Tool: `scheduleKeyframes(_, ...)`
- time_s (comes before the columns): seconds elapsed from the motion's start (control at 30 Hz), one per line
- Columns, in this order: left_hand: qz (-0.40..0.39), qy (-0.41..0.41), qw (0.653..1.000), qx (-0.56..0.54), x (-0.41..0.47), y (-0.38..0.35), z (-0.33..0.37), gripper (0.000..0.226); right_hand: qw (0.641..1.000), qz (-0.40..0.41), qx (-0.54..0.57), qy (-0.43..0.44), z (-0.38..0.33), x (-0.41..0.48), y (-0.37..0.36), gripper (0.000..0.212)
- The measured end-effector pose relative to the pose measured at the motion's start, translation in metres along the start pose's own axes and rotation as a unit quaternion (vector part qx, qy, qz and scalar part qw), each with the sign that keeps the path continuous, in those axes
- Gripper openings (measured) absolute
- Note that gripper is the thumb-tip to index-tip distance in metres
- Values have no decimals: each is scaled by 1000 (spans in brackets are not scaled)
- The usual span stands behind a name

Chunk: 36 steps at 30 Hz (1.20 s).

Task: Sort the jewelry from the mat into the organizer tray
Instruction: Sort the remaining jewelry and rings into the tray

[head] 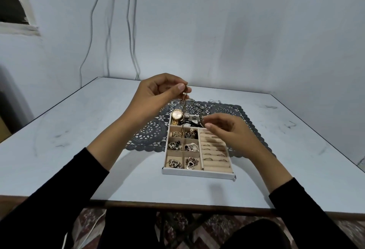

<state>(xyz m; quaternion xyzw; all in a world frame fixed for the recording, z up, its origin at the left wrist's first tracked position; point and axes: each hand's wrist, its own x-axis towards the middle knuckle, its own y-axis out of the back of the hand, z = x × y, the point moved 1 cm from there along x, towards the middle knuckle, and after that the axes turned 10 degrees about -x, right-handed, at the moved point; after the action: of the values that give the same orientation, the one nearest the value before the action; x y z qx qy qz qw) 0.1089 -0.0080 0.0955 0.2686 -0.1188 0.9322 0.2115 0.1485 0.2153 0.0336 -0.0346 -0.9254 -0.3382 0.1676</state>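
Note:
My left hand (156,94) is raised above the tray and pinches the top of a gold link chain (183,110), which hangs straight down to the small upper-left compartment. My right hand (227,132) hovers over the tray's right side with fingers spread and nothing in it. The organizer tray (197,173) is white with beige lining. Its back compartment holds a gold watch (177,115) and other watches, six small compartments hold earrings and charms, and ring rolls (215,156) on the right carry several rings. A dark lace mat (150,132) lies under and behind the tray, with silver chains (197,103) on it.
The pale table (79,130) stands in a corner, with walls close behind and to the right. Cables (130,31) hang down the back wall. The table's brown front edge (177,206) runs just above my knees.

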Motion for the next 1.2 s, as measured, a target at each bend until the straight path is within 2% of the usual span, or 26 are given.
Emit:
scheduleKeyframes(0.1,1,3,1000,1,-2,0,0,9,991,98,-83,-30,19,1,6,24)
scheduleKeyframes(0.17,2,8,1000,-2,-4,0,-1,9,979,126,-155,-39,32,1,8,31)
scheduleKeyframes(0.3,-2,17,1000,2,-10,0,-4,10,956,97,-265,-80,55,-3,10,42)
scheduleKeyframes(0.43,-2,26,1000,-4,-18,-2,-8,17,939,51,-318,-119,69,-5,8,45)
scheduleKeyframes(0.63,-9,27,1000,7,-28,-1,-12,19,929,30,-346,-124,77,-4,5,40)
scheduleKeyframes(1.0,-8,24,1000,5,-43,1,-17,11,932,32,-340,-121,78,-5,5,39)
scheduleKeyframes(1.2,-9,75,997,8,-52,14,-31,10,932,31,-341,-118,79,-5,5,38)
